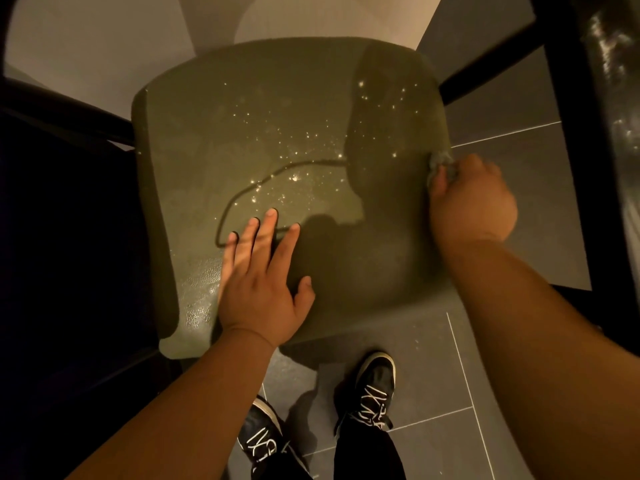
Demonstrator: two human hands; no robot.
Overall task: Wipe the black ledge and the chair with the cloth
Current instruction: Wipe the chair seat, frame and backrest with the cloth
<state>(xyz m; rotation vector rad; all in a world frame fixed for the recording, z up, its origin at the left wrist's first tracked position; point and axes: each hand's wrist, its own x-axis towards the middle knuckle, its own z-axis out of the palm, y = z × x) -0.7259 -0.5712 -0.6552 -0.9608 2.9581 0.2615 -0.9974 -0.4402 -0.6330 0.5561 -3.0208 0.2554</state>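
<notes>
At the far left a black bar [62,109] runs behind the chair [277,133]; whether it is the one named in the task I cannot tell. The chair stands directly below the person, in the middle of the view. Its front edge is towards the person's shoes [374,386] and its back edge is towards the pale wall. The seat is nearly as broad as it is deep, so its long axis is weak; if there is one, it runs from near to far. The left hand [263,282] lies flat on the near left part of the seat, with the fingers straight and spread, and it holds nothing. I judge that it steadies the chair. Small shining drops [294,150] are scattered over the middle of the seat, and a thin wet line curves just beyond the fingertips. At the right edge of the seat the right hand [474,202] has its fingers curled round the cloth [441,161]. The cloth is bunched, and only a small grey part shows, touching the seat's rim. To do this step well, the person should probably open the cloth flatter and draw it in overlapping strokes from the right edge across the drops. The left hand should keep pressing down so the chair does not slide on the tiled floor [502,375].
</notes>
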